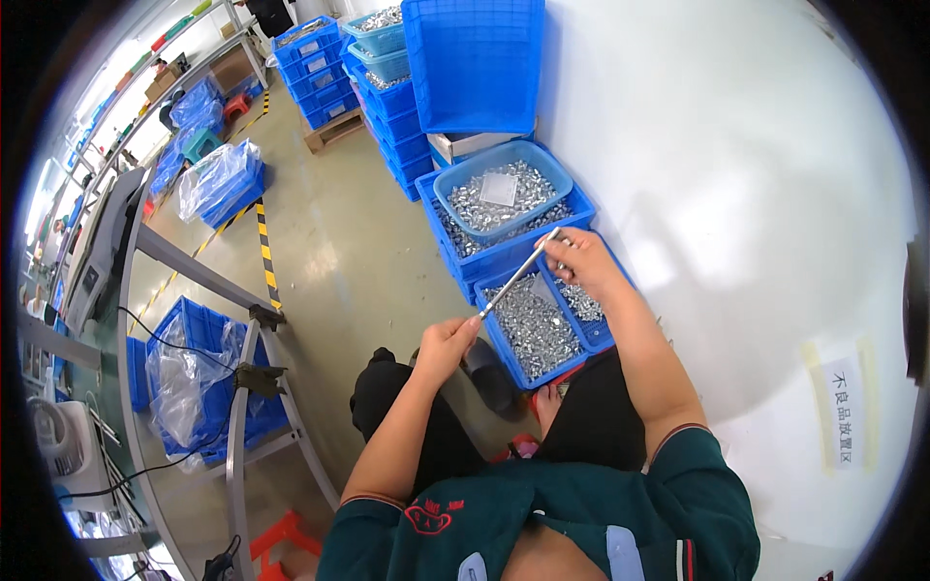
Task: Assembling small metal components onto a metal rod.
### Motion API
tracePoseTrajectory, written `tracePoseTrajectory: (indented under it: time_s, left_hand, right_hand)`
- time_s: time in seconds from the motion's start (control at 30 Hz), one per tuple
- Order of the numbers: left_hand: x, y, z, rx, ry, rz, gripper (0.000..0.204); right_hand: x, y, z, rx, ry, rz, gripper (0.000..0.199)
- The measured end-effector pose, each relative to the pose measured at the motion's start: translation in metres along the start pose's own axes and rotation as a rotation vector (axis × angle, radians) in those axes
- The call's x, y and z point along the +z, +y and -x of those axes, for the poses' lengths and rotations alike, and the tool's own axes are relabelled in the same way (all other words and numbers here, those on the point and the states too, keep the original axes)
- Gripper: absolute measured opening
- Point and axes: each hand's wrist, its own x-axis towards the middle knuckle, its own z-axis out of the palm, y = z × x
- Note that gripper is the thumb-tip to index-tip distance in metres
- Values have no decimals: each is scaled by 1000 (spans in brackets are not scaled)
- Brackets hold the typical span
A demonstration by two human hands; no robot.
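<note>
A thin silvery metal rod (518,275) slants between my two hands over the bins. My left hand (448,349) is closed round its lower, nearer end. The fingers of my right hand (581,259) pinch its upper end, and a small shiny part seems to show under them, too small to name. Below the rod stands a blue divided bin (505,360) filled with small shiny metal pieces (536,336). Just beyond my right hand, a light-blue basket (560,174) with more such pieces and a white paper slip (498,189) rests in a larger blue crate (581,201).
Tall blue crates (395,126) stand stacked behind, one upright crate (475,68) among them. A white wall (736,252) closes the right side. On my left are a grey-framed workbench (237,426), plastic-covered blue crates (199,358) and a red stool (286,537).
</note>
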Motion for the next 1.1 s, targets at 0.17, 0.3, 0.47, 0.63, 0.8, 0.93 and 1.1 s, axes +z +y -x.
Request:
tracePoseTrajectory:
  time_s: [0.17, 0.3, 0.47, 0.63, 0.8, 0.93, 1.1]
  left_hand:
    - [7, 3, -7, -21, 9, 25, 41]
    - [13, 8, -11, 8, 36, 66, 41]
    - [11, 9, -12, -13, 34, 154, 41]
    - [3, 4, -6, 17, 40, 28, 43]
    - [-1, -4, -2, 28, 56, -5, 42]
    - [-3, -6, 1, 22, 73, -46, 42]
    - [-3, -9, 2, 55, 69, -115, 41]
  right_hand:
    - [28, 14, 2, 154, -148, 83, 19]
    - [46, 30, 4, 312, -309, 185, 19]
    - [12, 28, -4, 373, -232, -300, 24]
    - [-11, 21, -10, 314, -112, -669, 25]
    - [-22, 18, -11, 233, -59, -611, 17]
    - [-26, 15, -11, 209, -65, -718, 18]
    - [-33, 16, -14, 175, -82, -791, 18]
